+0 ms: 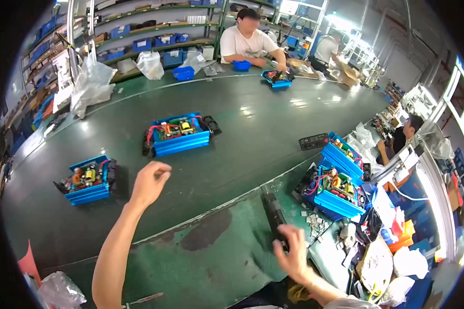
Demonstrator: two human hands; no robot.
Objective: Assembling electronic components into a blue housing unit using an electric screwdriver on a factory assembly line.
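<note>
My left hand (150, 181) reaches over the dark green belt, its fingers loosely bent and nothing visible in them. Closest to it is a blue metal case (183, 142) with an exposed circuit board, red wires and black end pieces. A second blue case (90, 193), also uncovered, sits farther left. Above the near green mat, my right hand (294, 255) has its thumb and fingers apart. Beside its fingertips lies a long black bar-shaped object (274, 208); whether they touch it I cannot tell. Two more open blue cases (340, 203) (344, 160) stand to the right.
Small metal pieces (317, 225) lie scattered by the right-hand cases. A black slotted panel (313, 141) rests on the belt. Plastic bags and clutter (376, 262) crowd the right edge. Across the belt, a person (250, 44) handles another blue case (277, 80). A knife-like tool (147, 298) lies near my left forearm.
</note>
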